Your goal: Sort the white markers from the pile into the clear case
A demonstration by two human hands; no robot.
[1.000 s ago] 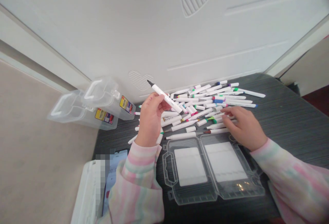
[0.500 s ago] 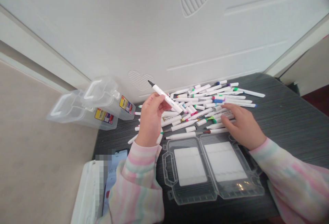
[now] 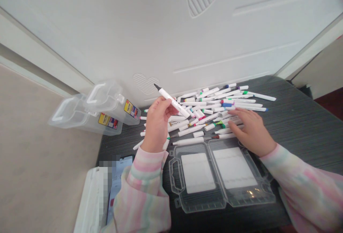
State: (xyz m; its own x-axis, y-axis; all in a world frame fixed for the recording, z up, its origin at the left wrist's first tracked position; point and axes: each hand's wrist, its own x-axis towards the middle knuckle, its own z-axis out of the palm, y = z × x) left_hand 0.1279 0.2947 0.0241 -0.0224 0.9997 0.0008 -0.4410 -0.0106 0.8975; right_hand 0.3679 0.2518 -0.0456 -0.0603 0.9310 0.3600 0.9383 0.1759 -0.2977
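Note:
My left hand [image 3: 158, 121] pinches a white marker [image 3: 174, 102], uncapped, its dark tip pointing up and to the left. Over the right side of a heap of white markers [image 3: 189, 130] rests my right hand [image 3: 250, 130], fingers apart and touching or hovering just above several of them; contact is hard to make out. Loose caps [image 3: 198, 134] and coloured marker ends lie among the heap. Just below both hands, a clear plastic case [image 3: 223, 197] lies unfolded, with a white sheet [image 3: 198, 173] in each half.
Two clear lidded boxes [image 3: 105, 101] with yellow labels stand at the back left. A phone [image 3: 118, 179] lies beside my left sleeve, near a white object [image 3: 85, 201] at the edge. Behind the dark table [image 3: 302, 126] rises a white panel [image 3: 134, 29].
My right hand has shifted slightly over the markers, its fingers spreading a little. My left hand holds the marker in the same place.

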